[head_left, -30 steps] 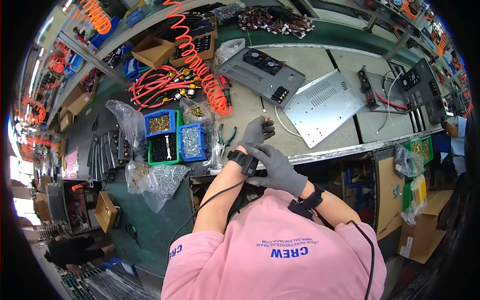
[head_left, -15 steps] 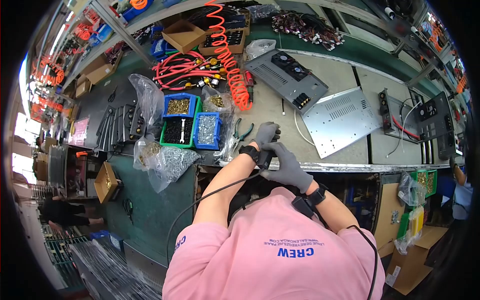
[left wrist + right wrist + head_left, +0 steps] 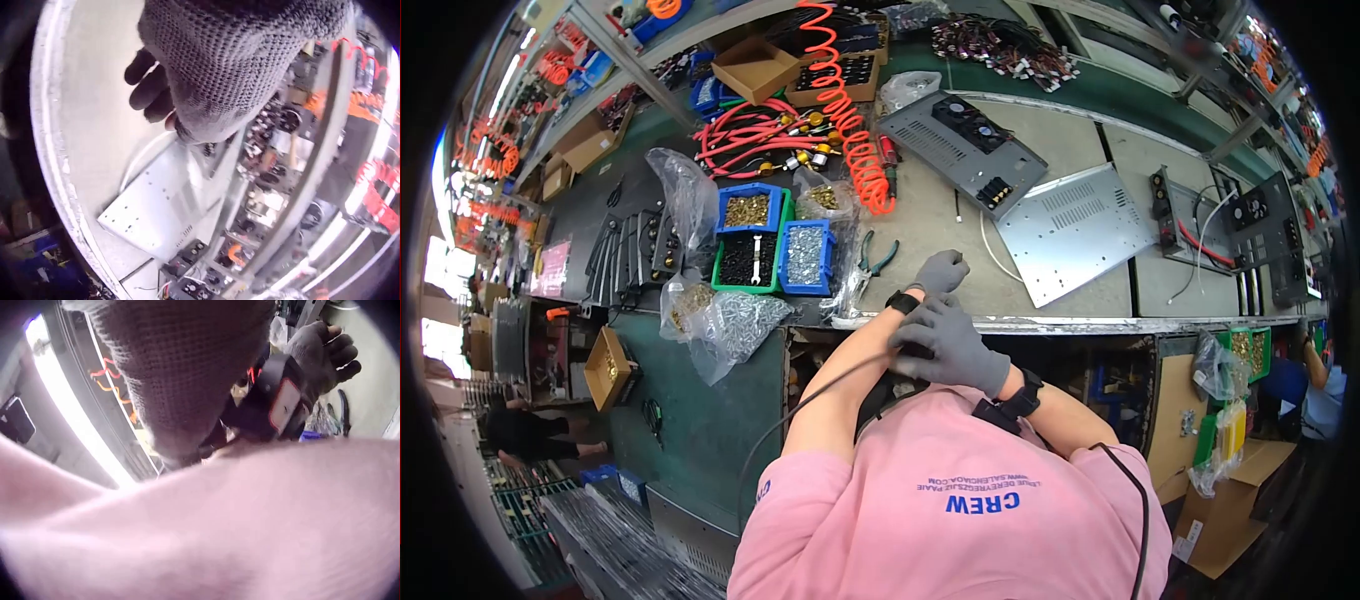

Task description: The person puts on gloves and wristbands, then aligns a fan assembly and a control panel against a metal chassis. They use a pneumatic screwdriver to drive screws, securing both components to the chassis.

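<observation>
My gloved left hand (image 3: pixel 941 272) reaches over the front edge of the workbench, its fingers loosely bent and holding nothing. In the left wrist view its knitted grey glove (image 3: pixel 219 69) fills the top. A black strap (image 3: pixel 903 301) circles the left wrist and bears a small black wrist camera (image 3: pixel 275 400). My gloved right hand (image 3: pixel 950 345) lies over that wrist and grips the camera, hiding it from the head view. The right glove (image 3: pixel 187 369) shows close up in the right wrist view. Pliers (image 3: pixel 878 255) with dark green handles lie left of the left hand.
A perforated sheet-metal panel (image 3: pixel 1075 235) and a grey fan housing (image 3: pixel 965 150) lie on the bench. Blue screw bins (image 3: pixel 805 257), red cables (image 3: pixel 745 140) and a bag of screws (image 3: pixel 740 325) are at left. An orange coiled hose (image 3: pixel 855 135) hangs down. Another person (image 3: pixel 1320 385) stands far right.
The right hand has shifted over the left wrist and now covers the camera that showed earlier. The left hand has turned slightly. The head view swung left, then settled slightly back.
</observation>
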A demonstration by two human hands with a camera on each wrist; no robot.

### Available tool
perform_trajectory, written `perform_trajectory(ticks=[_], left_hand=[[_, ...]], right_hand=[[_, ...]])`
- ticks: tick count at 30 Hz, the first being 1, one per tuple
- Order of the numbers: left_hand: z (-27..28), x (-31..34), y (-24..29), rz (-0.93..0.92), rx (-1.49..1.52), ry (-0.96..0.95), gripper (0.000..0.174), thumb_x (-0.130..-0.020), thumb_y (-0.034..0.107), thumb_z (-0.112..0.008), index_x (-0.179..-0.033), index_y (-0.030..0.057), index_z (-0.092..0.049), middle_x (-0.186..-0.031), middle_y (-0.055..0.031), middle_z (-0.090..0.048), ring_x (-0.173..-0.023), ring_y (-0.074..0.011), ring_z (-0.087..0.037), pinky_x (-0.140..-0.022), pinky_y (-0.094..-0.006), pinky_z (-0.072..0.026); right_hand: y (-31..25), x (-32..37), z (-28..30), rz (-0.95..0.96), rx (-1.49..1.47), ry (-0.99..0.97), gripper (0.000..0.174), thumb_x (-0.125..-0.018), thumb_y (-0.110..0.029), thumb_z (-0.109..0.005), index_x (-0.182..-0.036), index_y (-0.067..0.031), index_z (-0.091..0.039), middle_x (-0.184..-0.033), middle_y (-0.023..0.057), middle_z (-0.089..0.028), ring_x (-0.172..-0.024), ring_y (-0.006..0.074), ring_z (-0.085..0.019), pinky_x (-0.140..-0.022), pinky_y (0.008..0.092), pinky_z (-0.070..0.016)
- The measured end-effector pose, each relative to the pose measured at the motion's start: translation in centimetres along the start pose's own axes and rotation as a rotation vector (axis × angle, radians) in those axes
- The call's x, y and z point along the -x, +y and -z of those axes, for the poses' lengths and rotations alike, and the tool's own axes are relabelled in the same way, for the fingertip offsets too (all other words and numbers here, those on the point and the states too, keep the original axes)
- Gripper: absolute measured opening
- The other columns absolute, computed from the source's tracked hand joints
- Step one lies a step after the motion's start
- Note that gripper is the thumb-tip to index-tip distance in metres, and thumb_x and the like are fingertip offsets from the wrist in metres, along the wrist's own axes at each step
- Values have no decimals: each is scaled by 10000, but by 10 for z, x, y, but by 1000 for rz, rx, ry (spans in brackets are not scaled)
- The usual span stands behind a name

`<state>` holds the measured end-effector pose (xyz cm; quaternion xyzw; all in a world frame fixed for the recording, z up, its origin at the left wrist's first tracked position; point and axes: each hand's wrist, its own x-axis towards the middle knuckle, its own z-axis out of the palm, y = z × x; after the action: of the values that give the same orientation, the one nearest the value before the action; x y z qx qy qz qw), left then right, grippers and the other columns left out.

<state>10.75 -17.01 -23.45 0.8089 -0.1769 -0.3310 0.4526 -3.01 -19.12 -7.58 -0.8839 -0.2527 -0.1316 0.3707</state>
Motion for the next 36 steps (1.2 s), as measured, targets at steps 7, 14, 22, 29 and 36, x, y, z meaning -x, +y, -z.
perform_trajectory(ticks=[7,14,22,29,36], left_hand=[[22,21,52,-43,483,1,232,-807,175,-501,-903,-22,-577,-739,-81,-575,-612,-152,-541,-549,-269,-444],[-3,17,70,-88,456,3,237,-827,186,-516,-940,-14,-571,-761,-69,-566,-625,-131,-527,-576,-247,-441],[-13,35,115,-73,534,-259,264,-823,196,-523,-966,-19,-576,-771,-55,-576,-677,-119,-549,-619,-243,-454],[-29,22,94,-427,-860,4,281,-726,280,-551,-923,83,-587,-913,-128,-614,-825,-276,-609,-706,-390,-440],[-48,7,82,-254,-991,-276,289,-687,297,-581,-878,80,-584,-820,-130,-639,-778,-291,-626,-660,-406,-453]], right_hand=[[6,28,17,-515,-116,168,751,-602,-375,-742,-1232,-134,-413,-1191,177,-429,-1078,353,-450,-919,411,-376],[-3,38,8,-659,-306,122,882,-641,-340,-750,-1311,-56,-253,-1172,218,-422,-1076,334,-478,-904,386,-402],[14,60,22,-662,-625,266,766,-623,-227,-744,-1236,-62,-316,-1026,144,-513,-920,235,-551,-819,326,-449],[27,67,35,-724,13,281,469,-702,-427,-663,-1035,-120,-542,-1041,121,-541,-853,315,-578,-695,394,-484],[56,65,25,-840,8,289,311,-745,-320,-622,-943,-88,-559,-861,131,-593,-753,307,-592,-652,383,-483]])
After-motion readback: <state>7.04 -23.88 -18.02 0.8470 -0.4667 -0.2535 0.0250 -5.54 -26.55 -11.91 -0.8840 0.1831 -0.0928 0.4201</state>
